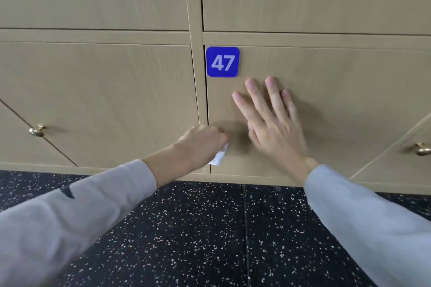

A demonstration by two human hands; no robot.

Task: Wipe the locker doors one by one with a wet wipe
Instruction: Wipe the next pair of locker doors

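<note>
Right now your left hand (203, 142) is curled around a white wet wipe (218, 158), just below the middle of the frame. Only a crumpled corner of the wipe shows, sticking out under your knuckles; the rest is hidden inside your fist. The fist sits against the lower left edge of the locker door (326, 105) marked with the blue number plate (223, 62) reading 47, right beside the dark gap that parts it from the neighbouring door (98, 100) on the left. Whether the wipe itself touches the wood I cannot tell, since your hand covers that spot.

Your right hand (272, 123) lies flat on the same door, fingers (254, 91) straight and fanned apart, tips pointing up and slightly left toward the number plate without reaching it. It holds nothing; the palm looks pressed to the wood, casting a soft shadow to its right. The two hands are near each other but apart.

Both arms reach forward from the bottom corners of the frame in grey sleeves (70, 212), wrists bare. A brass knob (37, 130) shows at the left edge, another (422, 148) at the right edge. Below the lockers runs a black speckled floor (198, 235).
</note>
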